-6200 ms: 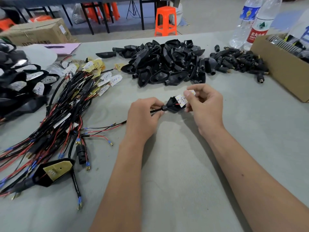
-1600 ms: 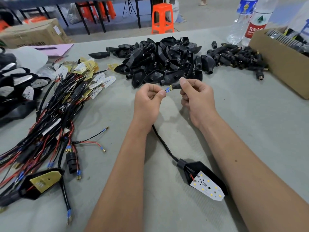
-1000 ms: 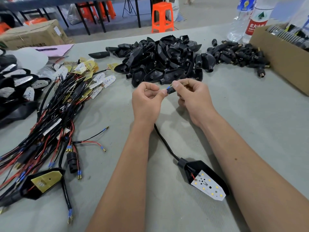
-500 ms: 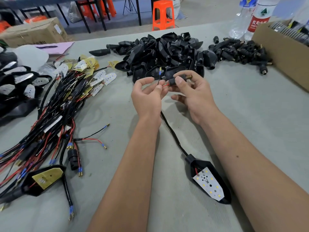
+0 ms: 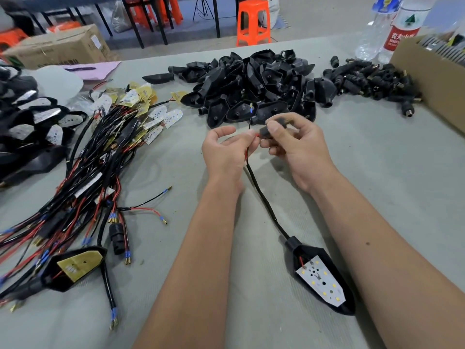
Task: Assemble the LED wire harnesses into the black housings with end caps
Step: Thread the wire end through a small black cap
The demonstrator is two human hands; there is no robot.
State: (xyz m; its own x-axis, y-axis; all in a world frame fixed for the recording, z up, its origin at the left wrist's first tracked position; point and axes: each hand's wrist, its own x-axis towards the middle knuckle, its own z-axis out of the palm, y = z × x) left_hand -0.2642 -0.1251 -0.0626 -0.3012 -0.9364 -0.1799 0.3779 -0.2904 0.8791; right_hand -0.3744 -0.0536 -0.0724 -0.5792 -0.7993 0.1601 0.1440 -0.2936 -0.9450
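My left hand (image 5: 224,152) pinches the red and black wire ends of a harness just left of a small black end cap (image 5: 264,132). My right hand (image 5: 297,144) grips that cap between thumb and fingers. A thin black wire tipped blue and yellow (image 5: 251,108) sticks up above the hands. From them the black cable (image 5: 264,200) runs down to a black housing (image 5: 327,278) lying near my right forearm, with a white LED board (image 5: 320,280) seated in it.
A heap of empty black housings (image 5: 251,84) lies behind the hands, with loose end caps (image 5: 370,81) to its right. A cardboard box (image 5: 432,81) stands far right, bottles (image 5: 400,28) behind it. Wire harnesses (image 5: 95,157) and finished housings (image 5: 32,127) fill the left.
The red wire end has gone from free air to the mouth of the end cap between my hands. The black wire tip now stands up alone. The view shifted slightly.
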